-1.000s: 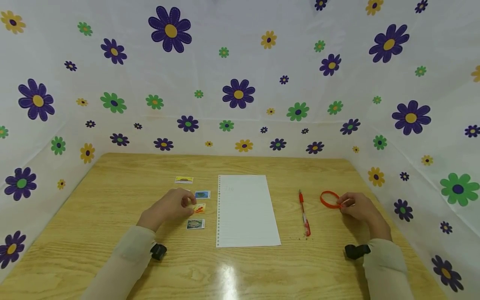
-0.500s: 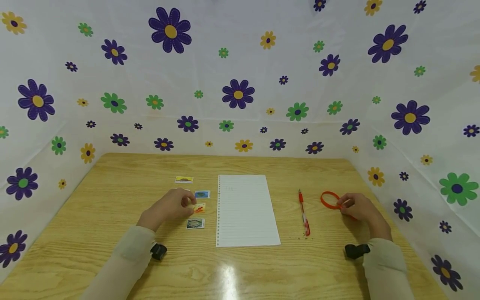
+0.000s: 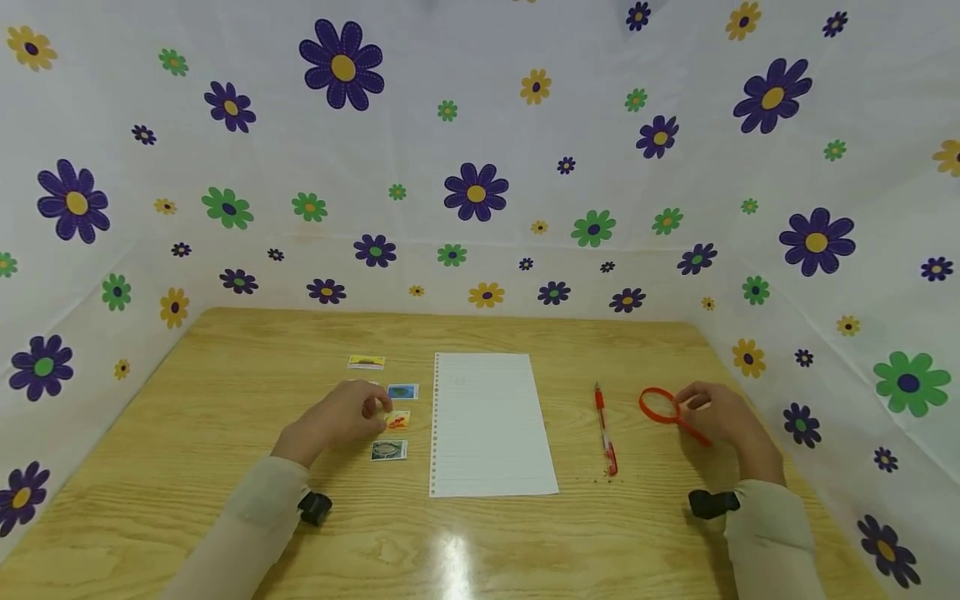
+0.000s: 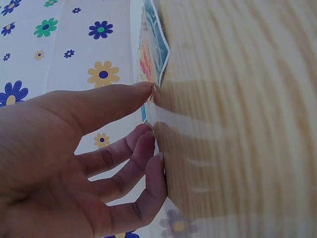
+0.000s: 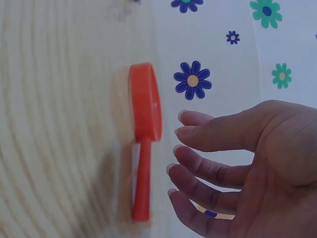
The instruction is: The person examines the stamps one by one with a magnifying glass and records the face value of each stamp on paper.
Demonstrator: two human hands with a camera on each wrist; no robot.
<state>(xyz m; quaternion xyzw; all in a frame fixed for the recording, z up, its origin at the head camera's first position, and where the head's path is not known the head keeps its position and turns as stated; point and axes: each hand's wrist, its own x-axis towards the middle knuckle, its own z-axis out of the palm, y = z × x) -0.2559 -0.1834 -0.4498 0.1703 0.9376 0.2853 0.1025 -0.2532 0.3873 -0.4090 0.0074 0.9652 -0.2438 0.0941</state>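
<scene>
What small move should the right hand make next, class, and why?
Probably draw the right hand gently back from the red magnifying glass. The magnifying glass lies on the table, and the right wrist view shows the fingers apart from its handle. Half a second ago they covered more of that handle, which suggests letting go.

Lined paper [image 3: 492,425] lies on a wooden table [image 3: 570,542]. At nine o'clock from it — picture cards [image 3: 389,450], with a left hand [image 3: 347,414] at the red-and-yellow card [image 3: 397,421]. At three o'clock — a red pen [image 3: 603,427], then a red magnifying glass [image 3: 678,417], a right hand [image 3: 722,414] just beside it.
</scene>
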